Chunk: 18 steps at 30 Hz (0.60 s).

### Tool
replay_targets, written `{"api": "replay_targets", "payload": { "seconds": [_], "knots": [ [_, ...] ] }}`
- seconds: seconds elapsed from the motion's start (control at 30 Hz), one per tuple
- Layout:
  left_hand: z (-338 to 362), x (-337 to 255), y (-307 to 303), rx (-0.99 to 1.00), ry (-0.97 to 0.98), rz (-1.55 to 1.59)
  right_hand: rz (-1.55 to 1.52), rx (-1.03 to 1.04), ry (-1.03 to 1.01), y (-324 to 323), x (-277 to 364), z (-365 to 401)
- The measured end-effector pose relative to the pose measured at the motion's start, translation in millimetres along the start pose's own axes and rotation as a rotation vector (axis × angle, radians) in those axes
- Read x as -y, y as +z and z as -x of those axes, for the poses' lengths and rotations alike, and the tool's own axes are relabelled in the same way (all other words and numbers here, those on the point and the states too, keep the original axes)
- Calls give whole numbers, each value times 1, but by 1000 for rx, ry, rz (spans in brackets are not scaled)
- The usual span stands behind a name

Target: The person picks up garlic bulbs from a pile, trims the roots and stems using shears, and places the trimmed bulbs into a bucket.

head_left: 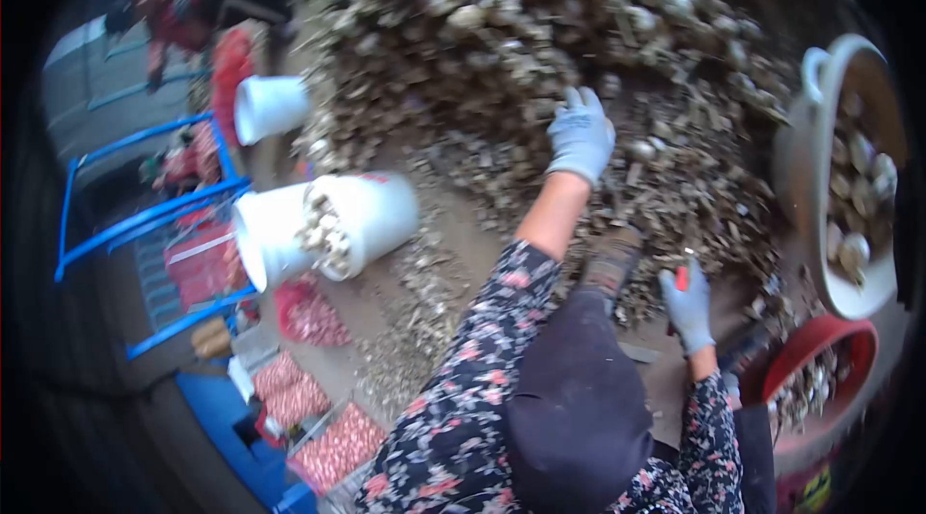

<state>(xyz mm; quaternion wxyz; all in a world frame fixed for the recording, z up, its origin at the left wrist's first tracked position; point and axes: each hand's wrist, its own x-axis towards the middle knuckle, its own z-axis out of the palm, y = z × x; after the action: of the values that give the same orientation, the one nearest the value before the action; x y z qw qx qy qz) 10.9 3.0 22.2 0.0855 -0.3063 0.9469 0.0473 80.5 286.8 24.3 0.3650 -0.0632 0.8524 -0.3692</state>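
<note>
A big heap of dry garlic bulbs and stalks [463,22] fills the top middle of the head view. My left hand [582,133], in a pale work glove, reaches out to the heap's lower slope. Its fingers are stretched toward the bulbs, and nothing shows in them. Close to my body on the right, my right hand [687,310], gloved too, is closed round red-handled shears [682,278] with a short metal tip pointing away from me. The tip is too small to make out well. Cut stalks and husks [675,215] lie between the two hands.
To the right stand a large white tub [858,297] holding bulbs and a red tub [868,340] holding garlic or trimmings. White buckets [386,215], a blue metal frame [145,152] and filled mesh bags [338,446] are on the left. Another person [178,17] works at top left.
</note>
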Motion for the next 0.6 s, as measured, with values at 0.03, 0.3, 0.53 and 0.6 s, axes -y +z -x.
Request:
{"api": "replay_targets", "payload": {
  "seconds": [0.03,0.3,0.53,0.6],
  "knots": [
    [-3,22,22,65,-16,-82,7,-3,11,3,-4,-2],
    [7,41,31,226,-58,-28,-82,56,4,7,-17,-30],
    [24,44,64,154,-125,162,-169,62,18,10,-17,-32],
    [22,48,95,-56,66,-317,-184,75,27,13,-30,-34]
  ]
}}
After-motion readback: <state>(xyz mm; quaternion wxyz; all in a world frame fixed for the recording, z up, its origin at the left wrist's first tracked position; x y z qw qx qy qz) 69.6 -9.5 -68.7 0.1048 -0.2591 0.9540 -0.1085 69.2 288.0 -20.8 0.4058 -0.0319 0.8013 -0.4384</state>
